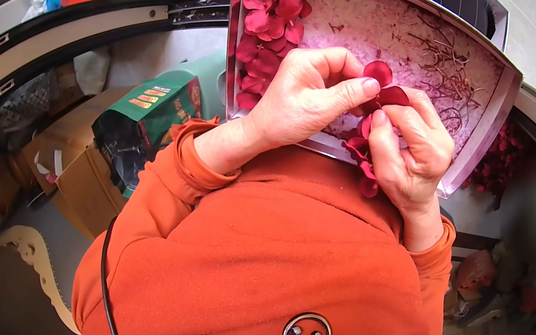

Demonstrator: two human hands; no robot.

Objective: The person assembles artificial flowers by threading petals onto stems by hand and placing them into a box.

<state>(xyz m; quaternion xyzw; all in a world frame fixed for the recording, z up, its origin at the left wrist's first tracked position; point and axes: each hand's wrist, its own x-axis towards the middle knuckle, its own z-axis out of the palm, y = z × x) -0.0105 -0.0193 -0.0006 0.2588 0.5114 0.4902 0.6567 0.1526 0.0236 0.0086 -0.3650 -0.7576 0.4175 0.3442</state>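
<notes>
Our left hand (294, 100) and right hand (416, 150) have both grips closed, thumb to finger, on one red flower (392, 97), held up over the box (499, 122). More blooms (367, 185) dangle below, at the near rim. We judge that pulling the grips unevenly could tear a petal; a loose pinch could drop the flower, and the danglers could snag on the rim. Beyond: piled flowers (289, 7) along the left wall, wiry stems (449, 62) scattered right.
</notes>
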